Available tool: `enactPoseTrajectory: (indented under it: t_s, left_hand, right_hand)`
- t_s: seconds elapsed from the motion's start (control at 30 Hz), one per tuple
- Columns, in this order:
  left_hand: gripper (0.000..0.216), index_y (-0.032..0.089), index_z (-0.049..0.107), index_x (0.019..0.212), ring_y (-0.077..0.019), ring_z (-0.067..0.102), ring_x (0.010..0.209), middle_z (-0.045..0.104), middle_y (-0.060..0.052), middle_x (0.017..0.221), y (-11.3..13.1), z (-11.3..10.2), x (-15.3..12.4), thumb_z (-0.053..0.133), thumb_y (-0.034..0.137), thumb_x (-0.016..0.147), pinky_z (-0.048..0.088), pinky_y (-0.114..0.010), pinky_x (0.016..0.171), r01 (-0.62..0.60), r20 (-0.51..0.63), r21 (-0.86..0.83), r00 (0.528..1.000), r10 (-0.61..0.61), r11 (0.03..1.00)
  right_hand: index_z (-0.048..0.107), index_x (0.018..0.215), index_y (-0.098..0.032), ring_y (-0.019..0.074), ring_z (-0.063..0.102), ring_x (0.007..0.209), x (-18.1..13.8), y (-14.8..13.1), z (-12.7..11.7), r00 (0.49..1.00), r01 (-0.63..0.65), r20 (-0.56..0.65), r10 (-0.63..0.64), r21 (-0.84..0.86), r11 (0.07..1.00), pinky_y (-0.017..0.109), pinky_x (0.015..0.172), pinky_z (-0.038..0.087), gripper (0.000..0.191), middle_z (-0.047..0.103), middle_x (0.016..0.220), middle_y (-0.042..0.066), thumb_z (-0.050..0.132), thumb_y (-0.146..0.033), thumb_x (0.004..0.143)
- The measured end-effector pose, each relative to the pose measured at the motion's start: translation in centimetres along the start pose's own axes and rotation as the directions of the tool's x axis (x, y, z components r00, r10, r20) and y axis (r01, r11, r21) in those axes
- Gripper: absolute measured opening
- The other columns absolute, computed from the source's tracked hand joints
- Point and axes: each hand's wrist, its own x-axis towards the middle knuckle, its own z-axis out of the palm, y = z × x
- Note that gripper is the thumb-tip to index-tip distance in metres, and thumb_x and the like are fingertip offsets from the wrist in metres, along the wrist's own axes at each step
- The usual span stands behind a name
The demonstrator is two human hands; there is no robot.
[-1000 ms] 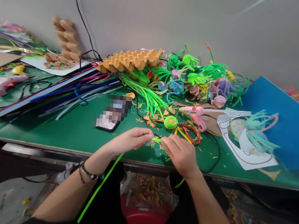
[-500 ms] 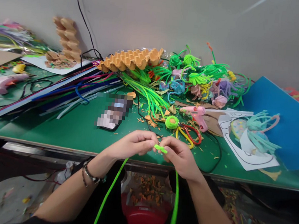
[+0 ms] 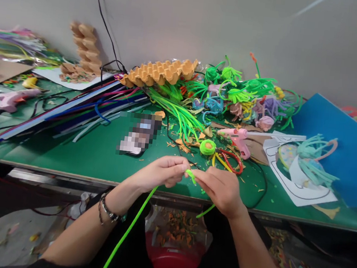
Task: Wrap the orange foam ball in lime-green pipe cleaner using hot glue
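Note:
Over the table's front edge, my left hand [image 3: 167, 172] pinches a bright green pipe cleaner [image 3: 134, 225]; one long end hangs from it down toward my lap. At the fingertips the green strand is twisted into a short knot. My right hand [image 3: 222, 188] is closed on the same twist, its fingers meeting the left ones, and a shorter green end sticks out beneath it. Just beyond my hands lie a green coiled piece with a tan centre [image 3: 208, 147] and scissors [image 3: 230, 160] with red and yellow handles.
A pink glue gun [image 3: 237, 138] lies behind the scissors, a phone [image 3: 138, 136] to the left. Bunches of green pipe cleaners [image 3: 183, 115] and an egg carton [image 3: 161, 72] are at the back. A blue board [image 3: 341, 144] leans at right. Scraps litter the green table [image 3: 82, 157].
My right hand has turned over the twist, fingers now pointing left. The right-hand strand, which hung long to my lap, now shows only as a short end. The view shifted slightly.

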Motion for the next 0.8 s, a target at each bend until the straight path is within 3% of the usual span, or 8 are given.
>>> enactPoseTrajectory:
  t_s: [0.17,0.33,0.43,0.5,0.57,0.63,0.73,0.8]
  left_hand:
    - [0.043,0.016,0.049,0.073,-0.0020,0.015,0.040,0.022,0.013,0.047,0.0,0.2,0.1,0.069,0.054,0.073,0.011,-0.016,0.037,0.065,0.031,-0.034,0.997,-0.064,0.997]
    - [0.042,0.016,0.049,0.076,-0.0024,0.015,0.040,0.023,0.013,0.047,-0.3,0.3,0.5,0.066,0.054,0.076,0.013,-0.016,0.037,0.068,0.090,-0.006,0.994,-0.067,0.998]
    - [0.040,0.016,0.049,0.075,-0.0036,0.019,0.041,0.024,0.012,0.048,-0.1,0.7,0.4,0.057,0.055,0.082,0.018,-0.016,0.039,-0.030,0.065,0.157,0.998,0.020,0.987]
    - [0.035,0.016,0.050,0.075,-0.0045,0.025,0.043,0.030,0.010,0.050,0.3,1.2,-0.1,0.049,0.048,0.089,0.023,-0.017,0.041,-0.142,0.042,0.390,0.990,0.136,0.910]
    - [0.028,0.015,0.054,0.077,-0.0051,0.036,0.049,0.043,0.007,0.056,0.6,1.9,-0.6,0.044,0.035,0.094,0.030,-0.017,0.047,-0.278,0.072,0.662,0.948,0.311,0.696]
    - [0.024,0.016,0.056,0.082,-0.0054,0.046,0.054,0.054,0.004,0.062,0.7,2.5,-1.1,0.040,0.027,0.096,0.034,-0.016,0.051,-0.386,0.166,0.838,0.853,0.496,0.385]
    - [0.029,0.015,0.056,0.084,-0.0074,0.046,0.048,0.057,0.003,0.057,0.3,2.9,-1.1,0.032,0.022,0.099,0.030,-0.021,0.046,-0.376,0.388,0.912,0.658,0.646,-0.164]
    - [0.032,0.014,0.057,0.082,-0.0089,0.043,0.043,0.053,0.004,0.051,0.0,2.7,-0.8,0.029,0.019,0.099,0.026,-0.024,0.044,-0.322,0.506,0.862,0.588,0.631,-0.392]
  right_hand:
    - [0.069,0.094,-0.017,0.0100,0.044,0.053,0.0,0.1,-0.8,0.999,0.040,0.017,-0.039,-0.120,0.992,0.024,0.052,0.031,0.017,0.052,0.056,-0.003,0.053,-0.018,0.091]
    - [0.069,0.088,-0.017,0.0099,0.041,0.051,-0.2,0.2,-1.3,0.999,0.034,0.020,-0.032,-0.096,0.995,0.025,0.051,0.029,0.024,0.050,0.053,-0.003,0.047,-0.021,0.094]
    - [0.068,0.080,-0.016,0.0098,0.043,0.052,-0.3,0.2,-1.2,1.000,-0.006,0.015,0.006,-0.007,1.000,0.024,0.050,0.030,0.029,0.052,0.054,-0.002,0.044,-0.024,0.095]
    - [0.066,0.075,-0.017,0.0090,0.043,0.050,-0.2,-0.1,-1.1,0.997,-0.077,-0.008,0.079,0.155,0.985,0.023,0.049,0.031,0.026,0.052,0.053,-0.002,0.048,-0.024,0.092]
    - [0.063,0.070,-0.019,0.0077,0.041,0.048,-0.1,-0.5,-0.8,0.981,-0.169,-0.029,0.193,0.368,0.914,0.022,0.049,0.032,0.020,0.053,0.052,-0.004,0.052,-0.023,0.087]
    - [0.058,0.062,-0.019,0.0068,0.041,0.047,-0.1,-1.0,-0.5,0.934,-0.302,0.014,0.357,0.565,0.768,0.021,0.050,0.033,0.020,0.052,0.051,-0.005,0.054,-0.019,0.081]
    - [0.041,0.050,-0.019,0.0068,0.034,0.045,0.0,-1.6,0.4,0.751,-0.548,0.216,0.624,0.731,0.406,0.021,0.045,0.029,0.027,0.038,0.047,-0.006,0.048,-0.017,0.076]
    - [0.031,0.048,-0.020,0.0069,0.027,0.044,0.2,-1.9,0.9,0.625,-0.626,0.311,0.716,0.748,0.221,0.021,0.042,0.025,0.031,0.028,0.046,-0.007,0.045,-0.020,0.076]
